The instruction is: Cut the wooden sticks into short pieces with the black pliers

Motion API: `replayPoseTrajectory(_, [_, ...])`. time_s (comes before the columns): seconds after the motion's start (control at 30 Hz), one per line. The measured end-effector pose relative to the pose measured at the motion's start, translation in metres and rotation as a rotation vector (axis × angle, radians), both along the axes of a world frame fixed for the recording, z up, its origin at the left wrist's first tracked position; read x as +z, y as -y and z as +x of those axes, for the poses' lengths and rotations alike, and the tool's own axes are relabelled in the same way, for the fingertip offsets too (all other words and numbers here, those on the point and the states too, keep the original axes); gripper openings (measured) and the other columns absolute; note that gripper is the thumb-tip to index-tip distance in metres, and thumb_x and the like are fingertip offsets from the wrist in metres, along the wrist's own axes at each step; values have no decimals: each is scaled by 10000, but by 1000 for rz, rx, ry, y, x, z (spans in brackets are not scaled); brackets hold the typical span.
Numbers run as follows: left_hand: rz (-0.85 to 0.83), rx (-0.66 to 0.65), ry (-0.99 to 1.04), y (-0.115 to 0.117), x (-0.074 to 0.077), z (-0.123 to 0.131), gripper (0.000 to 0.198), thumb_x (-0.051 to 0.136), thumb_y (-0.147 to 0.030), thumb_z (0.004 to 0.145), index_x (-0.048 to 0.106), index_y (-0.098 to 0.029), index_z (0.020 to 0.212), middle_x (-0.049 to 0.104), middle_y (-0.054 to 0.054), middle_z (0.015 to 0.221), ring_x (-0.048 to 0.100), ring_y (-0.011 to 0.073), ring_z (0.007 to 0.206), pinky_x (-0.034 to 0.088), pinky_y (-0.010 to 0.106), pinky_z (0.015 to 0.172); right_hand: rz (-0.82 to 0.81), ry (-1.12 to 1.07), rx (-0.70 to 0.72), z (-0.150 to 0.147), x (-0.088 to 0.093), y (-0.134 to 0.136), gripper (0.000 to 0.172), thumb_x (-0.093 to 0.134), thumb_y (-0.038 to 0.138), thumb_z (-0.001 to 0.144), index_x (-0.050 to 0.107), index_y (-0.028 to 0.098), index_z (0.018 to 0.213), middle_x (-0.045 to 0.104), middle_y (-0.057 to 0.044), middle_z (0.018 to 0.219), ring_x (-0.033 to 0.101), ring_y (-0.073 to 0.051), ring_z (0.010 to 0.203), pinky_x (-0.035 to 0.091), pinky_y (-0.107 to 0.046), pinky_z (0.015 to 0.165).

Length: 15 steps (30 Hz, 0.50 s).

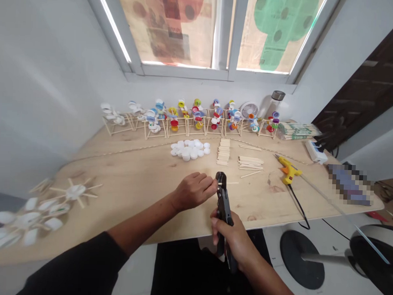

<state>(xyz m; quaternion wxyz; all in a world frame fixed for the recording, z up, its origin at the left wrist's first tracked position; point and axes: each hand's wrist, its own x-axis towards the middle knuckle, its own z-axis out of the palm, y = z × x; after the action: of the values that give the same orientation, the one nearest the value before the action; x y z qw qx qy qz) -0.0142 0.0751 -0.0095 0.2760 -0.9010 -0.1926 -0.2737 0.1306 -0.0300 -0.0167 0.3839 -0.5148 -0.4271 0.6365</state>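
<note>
My right hand (230, 237) is wrapped round the handles of black pliers (223, 201), jaws pointing away from me over the wooden table (134, 179). My left hand (193, 191) is pinched on a thin wooden stick (229, 183) that sits in the plier jaws and pokes out to the right. Beyond them lie a heap of white bottle caps (190, 149) and stacks of cut sticks (224, 151), with more sticks (250, 163) to the right.
A row of stick-and-cap models (191, 119) lines the back wall. A yellow glue gun (289, 170) with its cord lies right, near a power strip (315, 151). White pinwheel pieces (46, 204) lie at the left. A fan stand (311, 257) is on the floor.
</note>
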Motion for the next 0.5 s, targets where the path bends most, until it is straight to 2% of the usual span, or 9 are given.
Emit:
replayPoseTrajectory(0.1, [-19,-29,-29,-2,3,-2,85,422,-140,841,506,-142,837,497,-11,614,446,105,551,324,251,511,-12,-59,-5,-1,5,2,143,483,298,760,484,164,810,469,57,519,452,-83,422,350,-195,423])
replayPoseTrajectory(0.27, [-177,11,52,7,0,4,120,380,-121,849,500,-131,846,515,4,648,457,106,554,345,238,521,88,101,-48,2,-3,1,122,481,257,759,477,166,841,463,63,524,463,-89,449,390,-219,488])
replayPoseTrajectory(0.4, [-369,37,163,16,-2,9,146,358,-129,853,482,-144,778,489,-11,599,436,98,510,330,216,490,156,252,-59,7,-9,0,133,493,238,742,495,177,861,486,49,596,481,-98,483,390,-222,498])
replayPoseTrajectory(0.5, [-553,20,221,19,1,9,177,320,-172,875,470,-152,783,491,-15,606,451,93,518,339,199,496,220,377,-55,11,-6,0,128,482,232,739,510,186,855,503,44,603,492,-112,511,382,-224,515])
